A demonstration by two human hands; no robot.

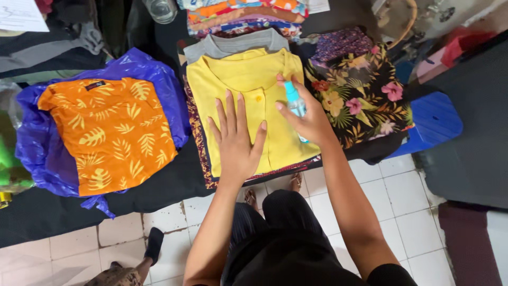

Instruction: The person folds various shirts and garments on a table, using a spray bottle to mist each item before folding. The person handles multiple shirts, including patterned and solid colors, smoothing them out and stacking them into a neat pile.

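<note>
Spraying step in hand: left hand (236, 139) flat, fingers spread wide, pressing folded yellow shirt (248, 100) atop stack on tabletop (169, 180). Right hand (309, 119) gripping small blue spray bottle (295, 103) over shirt's right edge. Next move likely calls for steady aim and smoothing.

Left hand (236, 139) lies flat, palm down, fingers spread toward 12 o'clock. Right hand (307, 114) is curled closed, forearm running toward 5 o'clock.

The folded yellow shirt (248, 100) is matt woven cloth, the small clear spray bottle (295, 105) at three o'clock glossy plastic, the purple bag (42, 153) at nine o'clock shiny crinkled plastic.
</note>
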